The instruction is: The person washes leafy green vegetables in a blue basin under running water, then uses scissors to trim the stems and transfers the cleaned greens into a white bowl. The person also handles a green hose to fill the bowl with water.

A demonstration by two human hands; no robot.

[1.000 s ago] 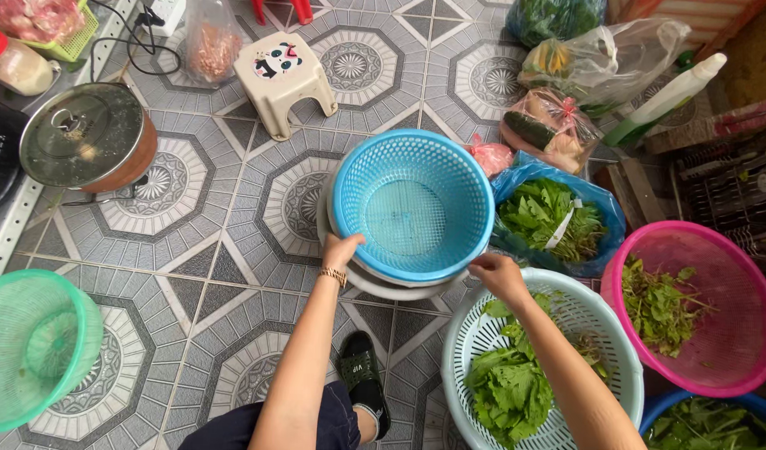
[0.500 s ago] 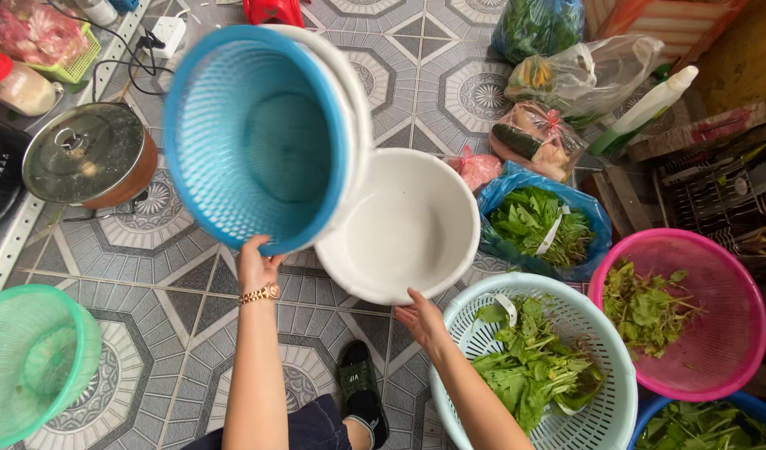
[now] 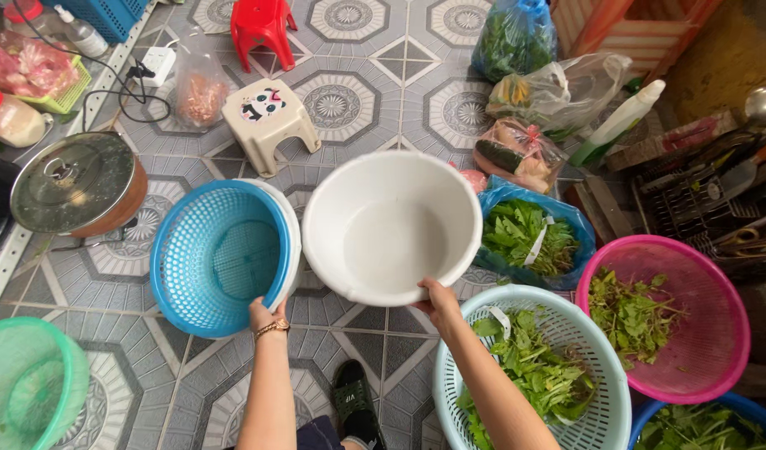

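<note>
My left hand (image 3: 266, 315) grips the near rim of a blue slotted basket (image 3: 220, 257), which sits nested in a white basin whose rim (image 3: 293, 225) shows at its right side. My right hand (image 3: 438, 303) holds the near edge of a separate empty white basin (image 3: 391, 227), tilted a little toward me, beside the blue basket. A gold bracelet circles my left wrist.
A pale blue basket of greens (image 3: 533, 375) and a pink basket of greens (image 3: 662, 317) stand at the right. A blue bag of leaves (image 3: 529, 233), a lidded pot (image 3: 76, 185), a white stool (image 3: 268, 123), a red stool (image 3: 262, 25) and a green basket (image 3: 29, 392) surround me on the tiled floor.
The blue basket, lifted high and tilted half a second ago, has come down to the left. The white basin now sits apart from it, held by my right hand.
</note>
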